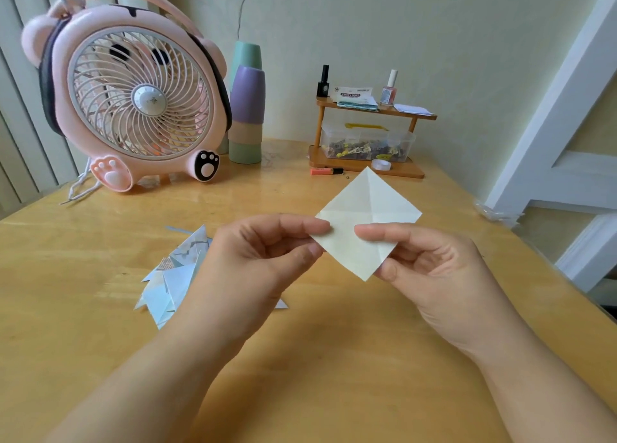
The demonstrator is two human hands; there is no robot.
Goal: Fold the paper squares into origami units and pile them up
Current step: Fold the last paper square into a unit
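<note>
Left hand (263, 259) and right hand (437, 269) pinch a creased paper square (367, 218) above the table (334, 359)

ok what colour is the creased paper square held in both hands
Pale cream-yellow, plain with no print; the creased paper square shows clearly in the head view.

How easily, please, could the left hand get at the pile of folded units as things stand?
Probably easily, once it lets go. The left hand hovers right beside and partly over the pile of folded units, with bare table around it. But its fingers now pinch the cream paper square, shared with the right hand.
</note>
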